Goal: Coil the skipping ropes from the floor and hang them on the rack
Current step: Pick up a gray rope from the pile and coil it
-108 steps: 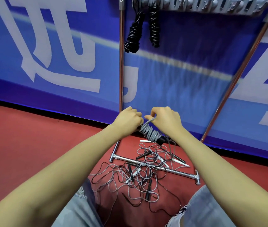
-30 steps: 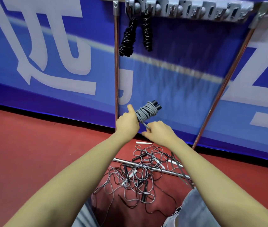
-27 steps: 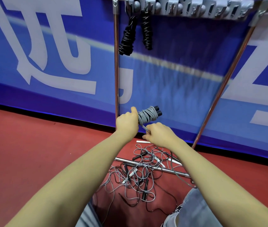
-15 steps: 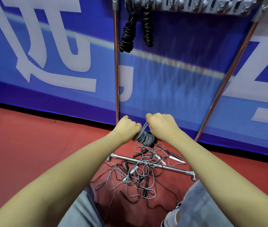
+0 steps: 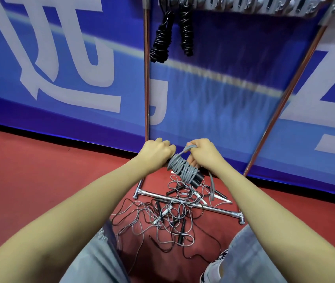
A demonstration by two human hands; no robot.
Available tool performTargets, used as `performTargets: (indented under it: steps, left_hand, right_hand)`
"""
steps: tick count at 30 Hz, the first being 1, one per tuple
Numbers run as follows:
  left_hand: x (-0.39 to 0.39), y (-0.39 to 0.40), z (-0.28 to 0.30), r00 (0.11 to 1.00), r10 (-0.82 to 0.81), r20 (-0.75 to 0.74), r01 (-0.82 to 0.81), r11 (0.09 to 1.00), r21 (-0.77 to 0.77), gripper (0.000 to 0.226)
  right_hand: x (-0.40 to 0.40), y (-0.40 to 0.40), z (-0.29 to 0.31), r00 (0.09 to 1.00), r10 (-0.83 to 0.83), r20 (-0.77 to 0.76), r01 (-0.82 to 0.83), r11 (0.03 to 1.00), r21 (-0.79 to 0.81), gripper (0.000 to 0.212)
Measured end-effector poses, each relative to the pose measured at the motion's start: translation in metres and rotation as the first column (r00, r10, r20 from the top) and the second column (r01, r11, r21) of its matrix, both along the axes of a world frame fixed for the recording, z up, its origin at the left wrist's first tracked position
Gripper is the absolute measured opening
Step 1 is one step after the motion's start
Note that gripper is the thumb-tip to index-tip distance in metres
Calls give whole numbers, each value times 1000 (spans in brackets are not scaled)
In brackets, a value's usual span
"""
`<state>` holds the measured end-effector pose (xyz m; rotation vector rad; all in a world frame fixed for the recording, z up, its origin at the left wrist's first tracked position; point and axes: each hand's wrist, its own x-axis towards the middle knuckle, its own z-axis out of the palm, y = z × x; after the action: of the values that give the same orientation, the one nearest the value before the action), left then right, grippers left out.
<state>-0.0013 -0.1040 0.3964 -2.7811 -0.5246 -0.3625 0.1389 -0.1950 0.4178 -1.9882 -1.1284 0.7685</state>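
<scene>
The left hand (image 5: 156, 155) grips one end of the grey coiled rope (image 5: 183, 170). The right hand (image 5: 202, 154) pinches its loose strand above the tangled ropes (image 5: 168, 215) on the floor (image 5: 39, 180).

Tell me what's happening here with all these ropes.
A person is winding a grey rope round its black handles. The left hand grips one end of the bundle, and the right hand pinches the last loop of cord at the top. Two coiled black ropes already hang on the rack. A tangle of more ropes lies on the red floor below, not yet coiled.
</scene>
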Motion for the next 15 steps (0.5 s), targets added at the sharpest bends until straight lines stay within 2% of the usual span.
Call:
performTargets:
  steps: [2, 5, 8, 10, 12, 14, 15]
  left_hand:
    - [-3, 3, 1, 993, -113, 26, 112, 992, 63, 26]
    - [-5, 8, 2, 959, -262, 107, 249, 961, 118, 16]
    - [-7, 6, 6, 927, -270, 259, 287, 958, -28, 12]
    - [-7, -2, 12, 891, -158, 426, 266, 941, -209, 15]
    - [-4, -14, 24, 831, 76, 552, 224, 861, -457, 12]
    - [7, -22, 39, 748, 344, 568, 172, 725, -667, 13]
    - [14, -23, 44, 723, 445, 528, 137, 657, -741, 19]
  right_hand:
    - [1, 1, 4, 999, 30, 40, -30, 1000, -4, 23]
    - [5, 7, 10, 971, 27, 239, -25, 1000, -8, 32]
    - [6, 9, 17, 964, -11, 265, 3, 1000, 30, 46]
    - [9, 9, 21, 980, -26, 196, 18, 999, 45, 45]
    - [7, 6, 25, 988, -16, 151, 13, 1000, 22, 37]
    - [4, 10, 23, 971, 34, 237, -35, 999, -1, 27]
    - [3, 12, 21, 956, 53, 288, -52, 999, -12, 31]
